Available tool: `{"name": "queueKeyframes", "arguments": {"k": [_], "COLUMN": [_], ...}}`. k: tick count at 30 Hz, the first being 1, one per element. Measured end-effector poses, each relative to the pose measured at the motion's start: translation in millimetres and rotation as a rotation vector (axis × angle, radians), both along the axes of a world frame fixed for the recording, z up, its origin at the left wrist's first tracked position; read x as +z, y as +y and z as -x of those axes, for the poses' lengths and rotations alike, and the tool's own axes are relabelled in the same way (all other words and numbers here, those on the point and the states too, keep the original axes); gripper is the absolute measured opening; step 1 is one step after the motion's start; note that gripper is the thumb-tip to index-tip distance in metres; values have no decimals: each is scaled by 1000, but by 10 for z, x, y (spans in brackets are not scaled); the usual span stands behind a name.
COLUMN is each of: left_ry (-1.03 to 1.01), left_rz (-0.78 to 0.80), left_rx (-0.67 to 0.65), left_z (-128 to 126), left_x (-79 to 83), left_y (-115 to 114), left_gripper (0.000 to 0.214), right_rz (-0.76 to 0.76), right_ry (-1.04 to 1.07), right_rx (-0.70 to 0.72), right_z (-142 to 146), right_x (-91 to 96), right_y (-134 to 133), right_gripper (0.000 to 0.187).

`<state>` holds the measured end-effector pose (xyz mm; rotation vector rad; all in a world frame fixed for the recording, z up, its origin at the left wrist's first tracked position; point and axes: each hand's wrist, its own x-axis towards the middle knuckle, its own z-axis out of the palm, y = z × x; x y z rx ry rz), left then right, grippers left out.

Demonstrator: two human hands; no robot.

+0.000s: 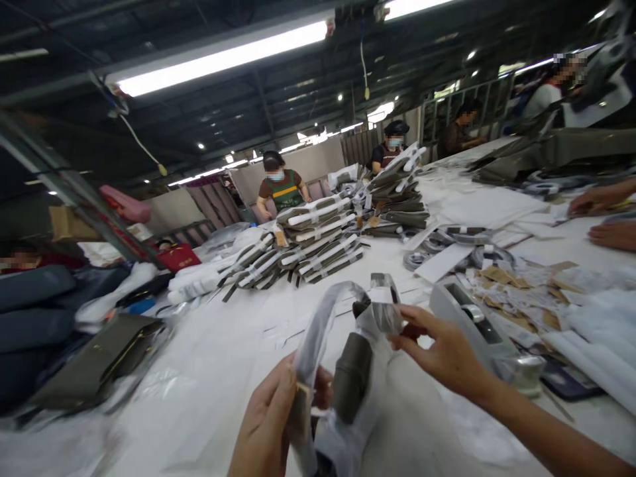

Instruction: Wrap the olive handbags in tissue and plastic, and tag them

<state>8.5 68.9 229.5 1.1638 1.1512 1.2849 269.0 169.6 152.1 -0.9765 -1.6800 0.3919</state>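
Note:
My left hand (271, 411) is closed around a curved bag handle (322, 324) wrapped in translucent white film, with a tan tag-like piece (301, 404) by the thumb. At the handle's far end, the fingers of my right hand (440, 344) pinch a wrapped grey-green strap (386, 311). Between both hands is a dark olive rolled piece (352, 377), partly covered by white wrapping. The lower part of the bundle is blurred and runs out of the frame. Just right of my right hand sits a grey tape dispenser (470, 318).
Stacks of olive wrapped pieces (318, 238) stand across the white table (213, 371). Coiled straps (447, 245), brown paper scraps (517, 291) and a dark phone (571, 384) lie right. An olive bag (99, 361) lies left. A co-worker's hands (606, 212) rest at far right; other people sit behind.

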Motion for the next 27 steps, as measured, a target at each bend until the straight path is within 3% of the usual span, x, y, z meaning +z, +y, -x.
{"name": "queueKeyframes", "arguments": {"k": [4, 10, 13, 16, 19, 22, 27], "left_ry": [107, 407, 459, 365, 256, 203, 183], "left_rz": [-84, -171, -206, -159, -92, -42, 16], "left_rx": [-27, -42, -87, -158, -200, -200, -232], "left_z": [-21, 35, 52, 74, 82, 42, -57], "left_x": [-3, -26, 55, 133, 177, 197, 244], "left_y": [41, 92, 119, 174, 264, 350, 397], "left_gripper": [53, 55, 54, 52, 52, 54, 49], "right_rz": [-143, -61, 1, 30, -81, -241, -317], "right_ry": [-57, 87, 130, 165, 137, -27, -266], "right_rx": [55, 73, 94, 144, 119, -1, -84], "right_z": [504, 982, 1047, 1080, 1118, 1149, 1026], "right_x": [-159, -9, 109, 159, 158, 148, 132], "right_y": [-541, -775, -798, -772, -700, -615, -623], "right_gripper": [36, 35, 36, 39, 39, 36, 38]}}
